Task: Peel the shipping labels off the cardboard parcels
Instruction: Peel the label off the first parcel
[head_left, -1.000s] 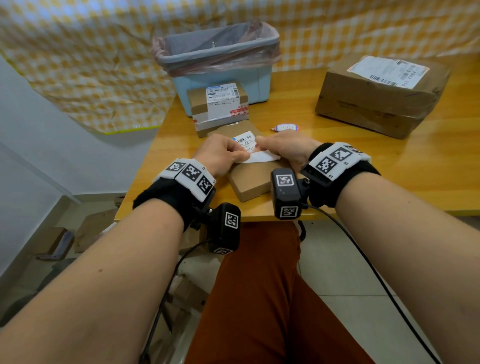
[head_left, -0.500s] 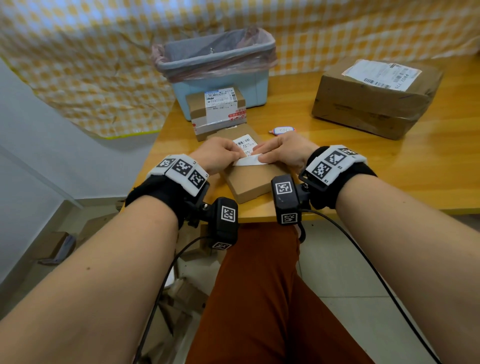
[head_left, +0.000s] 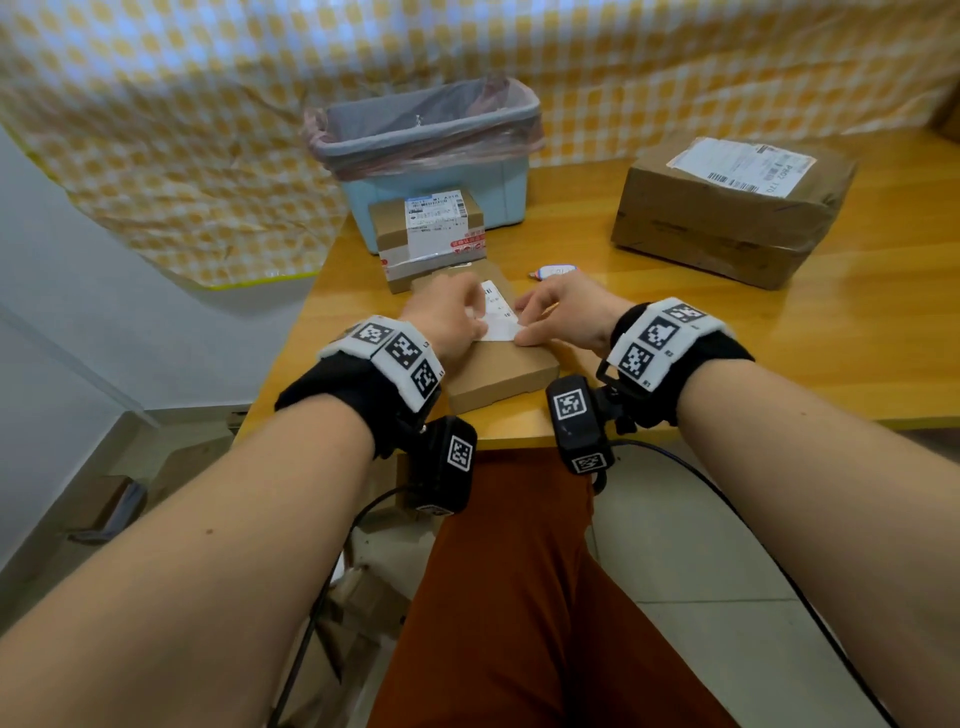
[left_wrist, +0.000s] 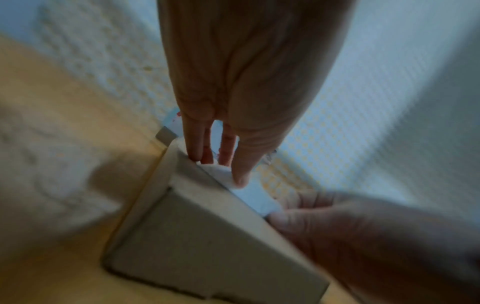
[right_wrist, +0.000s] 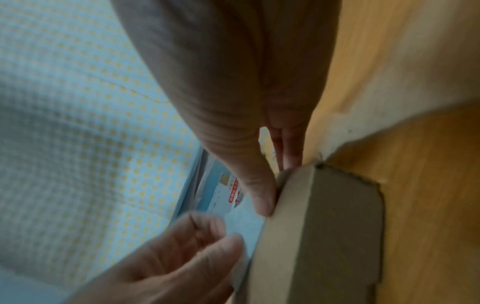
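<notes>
head view: left hand (head_left: 451, 325) over blurred, half-hidden label (head_left: 500, 323) on flat parcel (head_left: 498, 371)

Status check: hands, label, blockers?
Left hand pinches white shipping label, partly lifted. Right hand presses flat brown cardboard parcel down. Nothing blocking.

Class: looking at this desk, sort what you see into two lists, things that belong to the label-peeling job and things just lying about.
Belongs to the job:
flat parcel under both hands
its label, part lifted
left hand, right hand
small labelled parcel
big labelled parcel

Just lying about:
lined bin
small tag
checked cloth
</notes>
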